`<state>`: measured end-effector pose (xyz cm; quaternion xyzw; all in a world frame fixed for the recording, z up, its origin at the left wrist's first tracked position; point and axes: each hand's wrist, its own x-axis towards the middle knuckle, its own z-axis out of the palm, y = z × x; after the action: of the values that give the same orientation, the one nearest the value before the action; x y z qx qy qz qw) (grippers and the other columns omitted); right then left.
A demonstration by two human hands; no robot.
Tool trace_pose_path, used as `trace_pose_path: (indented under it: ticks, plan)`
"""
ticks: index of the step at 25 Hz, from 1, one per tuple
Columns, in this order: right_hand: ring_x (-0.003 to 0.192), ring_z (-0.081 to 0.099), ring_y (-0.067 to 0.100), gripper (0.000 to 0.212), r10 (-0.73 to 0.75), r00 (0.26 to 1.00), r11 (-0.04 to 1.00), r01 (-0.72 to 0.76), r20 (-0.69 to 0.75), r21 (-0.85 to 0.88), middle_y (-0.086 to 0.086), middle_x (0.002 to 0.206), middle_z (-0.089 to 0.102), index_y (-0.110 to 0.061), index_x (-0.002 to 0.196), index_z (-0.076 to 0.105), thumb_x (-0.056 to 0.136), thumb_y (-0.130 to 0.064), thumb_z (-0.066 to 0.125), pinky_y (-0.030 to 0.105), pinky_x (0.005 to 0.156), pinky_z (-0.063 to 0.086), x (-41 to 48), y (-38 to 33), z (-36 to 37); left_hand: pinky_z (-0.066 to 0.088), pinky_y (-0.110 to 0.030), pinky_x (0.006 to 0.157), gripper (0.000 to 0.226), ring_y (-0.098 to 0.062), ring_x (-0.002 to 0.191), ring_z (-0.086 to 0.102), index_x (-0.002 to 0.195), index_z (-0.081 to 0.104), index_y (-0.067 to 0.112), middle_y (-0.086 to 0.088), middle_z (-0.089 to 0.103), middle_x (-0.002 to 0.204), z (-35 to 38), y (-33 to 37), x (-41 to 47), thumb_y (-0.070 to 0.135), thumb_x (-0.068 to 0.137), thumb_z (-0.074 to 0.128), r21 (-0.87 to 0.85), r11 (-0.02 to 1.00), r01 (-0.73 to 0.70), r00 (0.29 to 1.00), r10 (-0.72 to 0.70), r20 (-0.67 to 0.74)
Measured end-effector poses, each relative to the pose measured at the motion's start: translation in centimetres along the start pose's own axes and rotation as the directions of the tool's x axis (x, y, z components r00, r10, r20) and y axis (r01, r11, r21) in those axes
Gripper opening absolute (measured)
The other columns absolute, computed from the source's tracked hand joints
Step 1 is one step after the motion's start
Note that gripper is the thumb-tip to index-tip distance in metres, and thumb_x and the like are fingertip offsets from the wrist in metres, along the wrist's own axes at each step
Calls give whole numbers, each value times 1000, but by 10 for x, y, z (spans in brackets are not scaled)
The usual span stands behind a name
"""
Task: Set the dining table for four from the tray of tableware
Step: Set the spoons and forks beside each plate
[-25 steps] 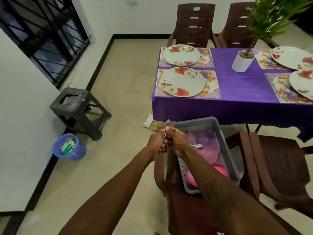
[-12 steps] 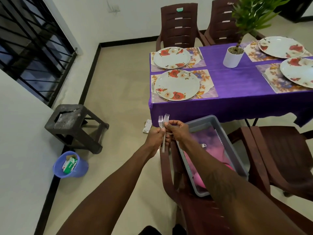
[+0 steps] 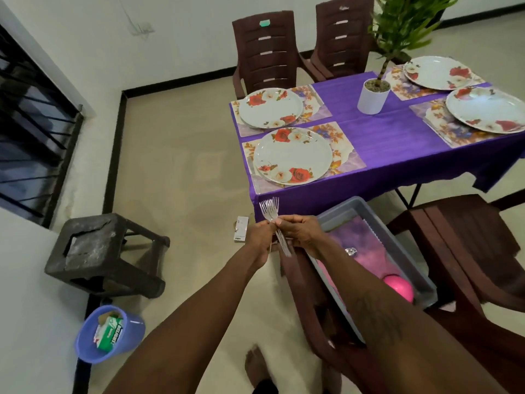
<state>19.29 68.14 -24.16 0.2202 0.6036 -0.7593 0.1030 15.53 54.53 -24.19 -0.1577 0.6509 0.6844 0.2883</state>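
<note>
Forks (image 3: 270, 209) in a bunch, tines up, left hand (image 3: 260, 237) and right hand (image 3: 301, 233) both curled round the handles, held in the air just left of the grey tray (image 3: 341, 207) on a brown chair (image 3: 301, 280), near the purple table (image 3: 397, 143) bearing four flowered plates (image 3: 292, 155) on mats.

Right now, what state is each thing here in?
Forks, bunched, tines up, held.
Left hand, gripping the forks.
Right hand, gripping the forks.
Tray, on a chair, a pink round thing inside.
Plates, four, bare, each on a mat.
Plant, upright in its pot.
Bin, on the floor, carton inside.
</note>
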Motion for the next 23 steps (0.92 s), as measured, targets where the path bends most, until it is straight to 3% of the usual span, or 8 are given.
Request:
trace_pose_path:
  ticks: [3, 7, 10, 13, 17, 19, 23]
  plan:
    - [94, 77, 32, 32, -19, 1000, 1000, 18, -12, -2, 15, 103, 78, -6, 113, 76, 84, -18, 83, 48, 84, 63, 20, -6, 23, 63, -56, 83, 25, -38, 96, 75, 115, 72, -1, -23, 76, 106, -25, 22, 22, 3, 96, 56, 3, 999, 41, 995, -42, 87]
    - [85, 78, 31, 27, -69, 990, 991, 55, -124, -120, 13, 91, 79, -4, 100, 79, 80, -20, 87, 40, 74, 64, 48, -14, 27, 60, -36, 55, 22, -28, 76, 77, 116, 68, -4, -18, 76, 94, -34, 44, 49, 7, 102, 56, 74, 994, 81, 993, -87, 83]
    - [75, 77, 24, 22, -78, 982, 966, 31, -174, -256, 9, 80, 78, -6, 92, 80, 80, -23, 88, 29, 62, 61, 76, -23, 26, 64, -45, 63, 18, -36, 78, 78, 111, 70, -4, -22, 77, 92, -31, 54, 74, 6, 98, 64, 75, 993, 92, 995, -94, 22]
    - [77, 78, 22, 20, -70, 992, 942, 30, -109, -333, 7, 83, 78, -8, 93, 81, 83, -24, 85, 32, 68, 63, 109, -39, 22, 64, -50, 61, 14, -39, 73, 77, 101, 71, -1, -22, 76, 88, -24, 68, 102, 9, 92, 65, 78, 994, 74, 993, -66, -99]
    - [72, 77, 20, 12, -141, 984, 891, 76, -114, -448, 7, 81, 77, -5, 87, 79, 85, -17, 83, 34, 67, 65, 160, -66, 16, 66, -47, 65, 18, -30, 83, 75, 92, 74, 15, -9, 76, 98, -7, 97, 147, 32, 91, 67, 294, 954, 52, 973, 18, -232]
    - [73, 77, 22, 5, -161, 971, 906, 74, -177, -416, 6, 79, 77, -8, 82, 79, 84, -13, 80, 38, 70, 65, 179, -77, 7, 66, -46, 65, 21, -28, 84, 75, 98, 74, 16, -8, 76, 100, 7, 109, 169, 35, 94, 66, 312, 950, 26, 976, 43, -213]
    - [83, 77, 28, 8, -37, 946, 990, -8, -322, -140, 12, 88, 78, -4, 94, 77, 88, -6, 73, 40, 72, 65, 209, -90, -35, 65, -40, 66, 14, -22, 69, 77, 109, 66, 12, -11, 77, 87, 46, 133, 196, 21, 105, 57, 120, 991, 59, 987, -40, -155]
